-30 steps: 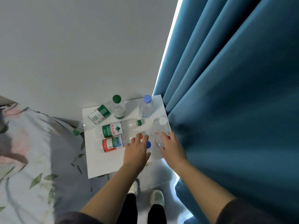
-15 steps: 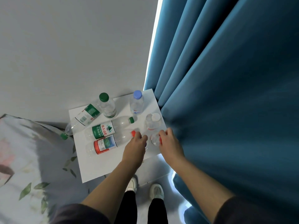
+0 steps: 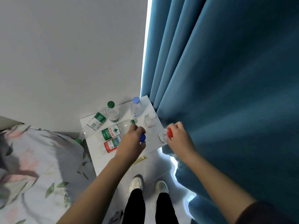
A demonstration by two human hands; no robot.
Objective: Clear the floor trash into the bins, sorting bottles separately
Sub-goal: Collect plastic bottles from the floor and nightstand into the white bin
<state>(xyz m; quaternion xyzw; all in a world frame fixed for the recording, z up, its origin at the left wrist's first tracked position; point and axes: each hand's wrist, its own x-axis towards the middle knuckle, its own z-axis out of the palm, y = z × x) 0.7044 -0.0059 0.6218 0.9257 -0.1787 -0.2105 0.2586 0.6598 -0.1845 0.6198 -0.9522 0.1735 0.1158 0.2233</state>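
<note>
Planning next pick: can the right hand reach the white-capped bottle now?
Probably not yet: the right hand grips the red-capped bottle. The white-capped bottle stands upright just beyond it, with nothing between them.

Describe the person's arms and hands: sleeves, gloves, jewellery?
The left hand and right hand are ungloved, with no ring or watch showing. Both forearms are bare. A dark sleeve shows near the right elbow; no sleeve shows on the left.
</note>
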